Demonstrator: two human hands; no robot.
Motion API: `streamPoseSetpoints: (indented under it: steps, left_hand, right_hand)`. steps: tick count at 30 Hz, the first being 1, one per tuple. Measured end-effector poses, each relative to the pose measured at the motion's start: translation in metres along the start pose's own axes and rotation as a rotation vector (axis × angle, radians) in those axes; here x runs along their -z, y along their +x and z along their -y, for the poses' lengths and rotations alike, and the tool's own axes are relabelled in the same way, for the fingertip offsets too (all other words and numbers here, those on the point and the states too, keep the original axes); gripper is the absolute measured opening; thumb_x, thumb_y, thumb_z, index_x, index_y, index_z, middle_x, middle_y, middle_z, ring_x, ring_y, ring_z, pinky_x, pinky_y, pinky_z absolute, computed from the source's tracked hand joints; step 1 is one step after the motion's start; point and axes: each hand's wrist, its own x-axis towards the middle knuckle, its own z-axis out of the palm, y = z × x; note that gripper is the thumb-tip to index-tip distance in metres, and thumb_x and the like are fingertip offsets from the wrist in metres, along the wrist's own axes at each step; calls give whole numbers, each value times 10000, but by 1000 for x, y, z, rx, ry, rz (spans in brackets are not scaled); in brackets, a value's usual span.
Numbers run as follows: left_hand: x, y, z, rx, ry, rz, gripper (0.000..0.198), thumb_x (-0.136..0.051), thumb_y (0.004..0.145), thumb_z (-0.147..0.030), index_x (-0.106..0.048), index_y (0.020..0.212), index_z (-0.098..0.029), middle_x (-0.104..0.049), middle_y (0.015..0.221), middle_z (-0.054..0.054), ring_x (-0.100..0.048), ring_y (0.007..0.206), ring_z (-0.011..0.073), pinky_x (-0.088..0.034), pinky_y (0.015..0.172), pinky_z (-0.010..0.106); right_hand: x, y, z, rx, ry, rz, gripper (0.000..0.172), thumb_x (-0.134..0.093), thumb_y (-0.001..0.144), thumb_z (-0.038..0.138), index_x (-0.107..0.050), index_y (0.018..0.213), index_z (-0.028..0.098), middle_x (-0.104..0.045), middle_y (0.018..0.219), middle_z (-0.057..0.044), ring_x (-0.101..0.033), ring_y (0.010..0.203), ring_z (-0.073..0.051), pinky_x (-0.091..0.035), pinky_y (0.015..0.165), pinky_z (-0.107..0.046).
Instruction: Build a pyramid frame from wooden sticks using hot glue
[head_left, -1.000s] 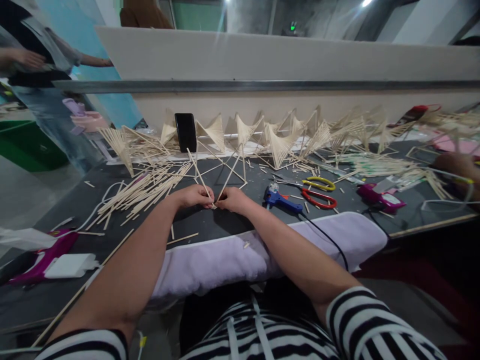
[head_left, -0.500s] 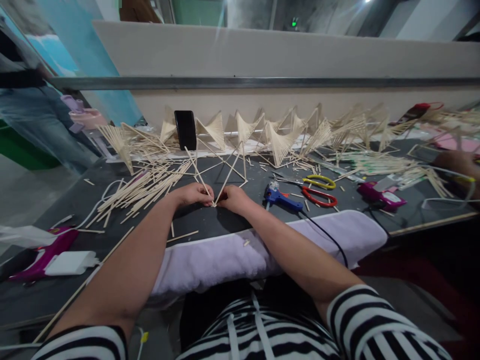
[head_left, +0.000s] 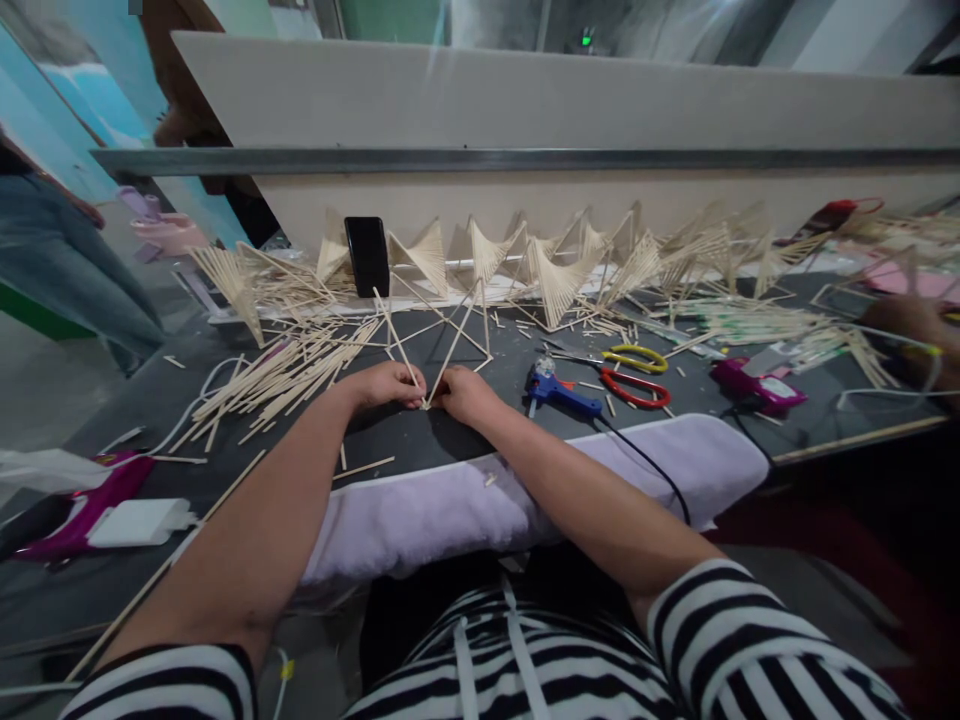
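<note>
Between my two hands stands an open frame of thin wooden sticks (head_left: 454, 345), its sticks meeting at a near corner low on the dark table. My left hand (head_left: 391, 385) pinches the left stick close to that corner. On the other side my right hand (head_left: 463, 393) is closed on the right stick at the same joint; its fingertips are partly hidden. Right of my hands lie a blue glue gun (head_left: 561, 390) and scissors (head_left: 630, 375) with one yellow and one red handle. A heap of loose sticks (head_left: 292, 385) is spread to the left.
A black phone (head_left: 367, 257) stands upright behind the frame. Several fan-shaped stick models (head_left: 559, 280) line the back. Purple power strips (head_left: 757, 385) lie on both sides, with cables. A lilac cushioned cloth (head_left: 435, 525) covers the front edge. Another person's hand (head_left: 911, 325) is at the far right.
My hands keep their hold at the frame's corner with hardly any movement. The view has shifted slightly. At the upper left, a person behind the partition has come further into sight.
</note>
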Motion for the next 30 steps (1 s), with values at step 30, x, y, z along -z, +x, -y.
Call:
streamPoseSetpoints:
  steps: [30]
  left_hand:
    - [-2, 0, 1, -1, -16, -7, 241, -714, 640, -266, -576, 742, -97, -613, 627, 22, -551, 576, 105, -430, 617, 258]
  right_hand:
    - [-2, 3, -5, 46, 1, -9, 173, -652, 686, 275, -661, 822, 169, -611, 828, -46, -543, 724, -130, -398, 647, -211]
